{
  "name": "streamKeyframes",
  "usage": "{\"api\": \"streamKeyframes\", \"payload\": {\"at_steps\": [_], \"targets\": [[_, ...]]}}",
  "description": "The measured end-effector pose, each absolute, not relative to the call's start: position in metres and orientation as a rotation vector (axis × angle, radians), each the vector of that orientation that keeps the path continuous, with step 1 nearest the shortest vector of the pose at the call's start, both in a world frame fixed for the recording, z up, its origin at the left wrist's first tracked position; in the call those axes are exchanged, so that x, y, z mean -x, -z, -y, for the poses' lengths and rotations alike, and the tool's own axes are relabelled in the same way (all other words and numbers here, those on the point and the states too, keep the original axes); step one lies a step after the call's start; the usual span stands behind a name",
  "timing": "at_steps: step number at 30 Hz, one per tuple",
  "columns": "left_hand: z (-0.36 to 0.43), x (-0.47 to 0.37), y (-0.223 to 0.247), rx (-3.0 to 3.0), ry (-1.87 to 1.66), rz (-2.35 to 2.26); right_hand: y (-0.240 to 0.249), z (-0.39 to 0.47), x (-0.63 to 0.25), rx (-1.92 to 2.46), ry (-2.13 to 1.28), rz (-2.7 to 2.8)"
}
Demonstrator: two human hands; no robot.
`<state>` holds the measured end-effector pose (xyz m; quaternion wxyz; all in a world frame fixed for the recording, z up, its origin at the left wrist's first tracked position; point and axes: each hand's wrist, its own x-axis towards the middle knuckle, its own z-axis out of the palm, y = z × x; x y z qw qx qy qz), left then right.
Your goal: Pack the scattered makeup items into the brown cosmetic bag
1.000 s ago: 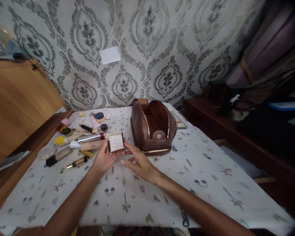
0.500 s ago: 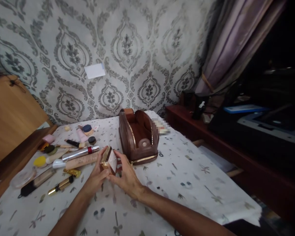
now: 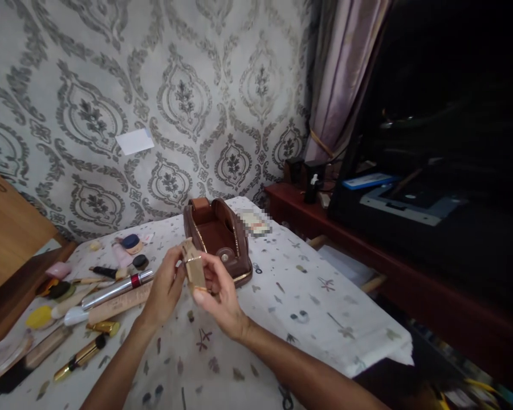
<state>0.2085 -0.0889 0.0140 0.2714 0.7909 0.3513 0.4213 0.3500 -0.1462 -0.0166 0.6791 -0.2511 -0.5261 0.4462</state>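
Behind the table, a grey-patterned wall [image 3: 183, 97] rises beyond a white printed cloth [image 3: 256, 336]. The small gold compact [image 3: 195, 270] is between the two hands, above the cloth: the right hand [image 3: 224, 302] grips it between thumb and fingers, and the left hand [image 3: 165, 290] has its fingertips curled at its other side. Just beyond the right hand stands a brown bag [image 3: 243, 259], unzipped wide, its brown lining showing; its bottom is hard to make out. Past the left hand sits a blue-lidded jar [image 3: 131, 244], closed; left of that hand lie tubes and brushes. Far right of the hands, a drawer [image 3: 371, 283] stands open with something pale inside. Since half a second ago, the compact has turned, hiding its glittery face, and both hands have shifted toward the bag.
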Motion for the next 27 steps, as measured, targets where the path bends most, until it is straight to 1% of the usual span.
{"api": "streamKeyframes", "payload": {"at_steps": [5,9,14,20,27], "targets": [[0.082,-0.224,-0.014,-2.414,-1.046,-1.072,0.008,0.138,-0.362,0.464,-1.051,1.058],[0.083,-0.226,-0.012,-2.512,-0.985,-1.131,0.005,0.131,-0.367,0.490,-1.098,1.037],[0.084,-0.228,-0.006,-2.533,-1.063,-1.205,0.000,0.129,-0.372,0.575,-1.121,1.002],[0.080,-0.230,0.011,-2.518,-1.214,-1.173,-0.005,0.125,-0.380,0.597,-1.159,0.937],[0.076,-0.229,0.023,-2.497,-1.270,-1.153,-0.020,0.107,-0.393,0.669,-1.224,0.886]]}}
